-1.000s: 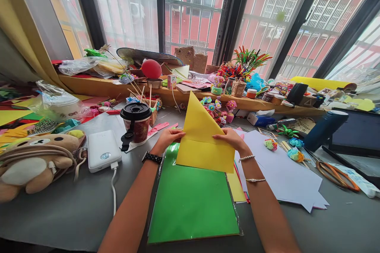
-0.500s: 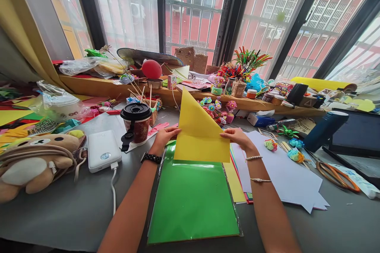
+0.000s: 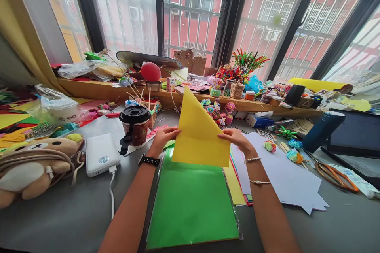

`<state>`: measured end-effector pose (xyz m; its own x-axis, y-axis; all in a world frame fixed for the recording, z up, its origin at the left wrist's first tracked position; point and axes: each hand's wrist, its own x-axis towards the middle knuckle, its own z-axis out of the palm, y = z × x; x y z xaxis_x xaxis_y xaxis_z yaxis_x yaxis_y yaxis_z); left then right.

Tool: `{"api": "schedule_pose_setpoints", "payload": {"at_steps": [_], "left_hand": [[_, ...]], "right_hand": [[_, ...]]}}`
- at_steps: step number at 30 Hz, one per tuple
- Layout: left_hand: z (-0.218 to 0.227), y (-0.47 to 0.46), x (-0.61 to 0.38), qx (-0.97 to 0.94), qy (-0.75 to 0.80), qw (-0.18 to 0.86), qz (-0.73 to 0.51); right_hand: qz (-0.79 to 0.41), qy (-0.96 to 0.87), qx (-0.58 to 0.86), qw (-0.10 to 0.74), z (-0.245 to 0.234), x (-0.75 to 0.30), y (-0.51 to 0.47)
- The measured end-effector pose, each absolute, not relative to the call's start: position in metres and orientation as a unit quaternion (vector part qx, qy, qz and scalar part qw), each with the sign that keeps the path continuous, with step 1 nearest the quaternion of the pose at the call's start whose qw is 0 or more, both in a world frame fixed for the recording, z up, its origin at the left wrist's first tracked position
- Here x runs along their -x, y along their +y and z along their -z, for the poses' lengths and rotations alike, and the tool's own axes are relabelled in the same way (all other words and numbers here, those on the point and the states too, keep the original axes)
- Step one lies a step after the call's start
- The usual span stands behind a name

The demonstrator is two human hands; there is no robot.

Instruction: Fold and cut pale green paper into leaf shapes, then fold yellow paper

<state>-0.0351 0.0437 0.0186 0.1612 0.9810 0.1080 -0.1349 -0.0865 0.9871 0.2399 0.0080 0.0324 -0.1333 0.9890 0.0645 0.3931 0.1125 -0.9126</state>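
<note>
A yellow sheet of paper [image 3: 200, 142], with a slanted upper right edge and a point at the top, is held up between my hands. My left hand [image 3: 162, 138] pinches its left edge. On the other side, my right hand [image 3: 236, 137] is closed on the right corner, thumb in front. Below and behind the sheet lies a pack of green paper [image 3: 192, 205] in a clear sleeve, flat on the grey table [image 3: 74, 213]. The fingers behind the yellow paper are partly hidden.
At left stand a lidded coffee cup [image 3: 135, 126], a white power bank [image 3: 102, 154] and a plush bear [image 3: 35, 166]. To the right lie white paper sheets [image 3: 282, 170], scissors [image 3: 335, 176] and a dark blue bottle [image 3: 322, 130]. Craft flowers and a red balloon [image 3: 151, 72] line the back.
The yellow paper's lower edge has dropped slightly, and its crease shows less. Both hands keep their pinch on it. The whole view has shifted a little.
</note>
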Motion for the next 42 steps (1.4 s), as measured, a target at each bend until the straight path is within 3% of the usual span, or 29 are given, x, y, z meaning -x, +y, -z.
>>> {"api": "schedule_pose_setpoints", "payload": {"at_steps": [5,10,13,21,34,42], "left_hand": [[-0.035,0.027,0.021,-0.608,0.386,0.527,-0.451],[-0.052,0.009,0.014,-0.667,0.349,0.508,-0.419],[-0.071,-0.003,0.017,-0.698,0.34,0.496,-0.389],[-0.122,-0.028,0.004,-0.645,0.345,0.418,-0.538],[-0.131,-0.035,-0.001,-0.632,0.315,0.441,-0.554],[-0.138,-0.059,-0.006,-0.667,0.307,0.358,-0.577]], "right_hand": [[-0.44,-0.611,0.487,0.443,-0.063,-0.219,-0.005],[-0.398,-0.586,0.447,0.546,-0.088,-0.207,-0.014],[-0.402,-0.6,0.437,0.536,-0.097,-0.208,-0.022],[-0.375,-0.635,0.443,0.51,-0.112,-0.207,-0.042],[-0.408,-0.634,0.421,0.505,-0.117,-0.208,-0.054],[-0.371,-0.622,0.406,0.558,-0.127,-0.203,-0.074]]}}
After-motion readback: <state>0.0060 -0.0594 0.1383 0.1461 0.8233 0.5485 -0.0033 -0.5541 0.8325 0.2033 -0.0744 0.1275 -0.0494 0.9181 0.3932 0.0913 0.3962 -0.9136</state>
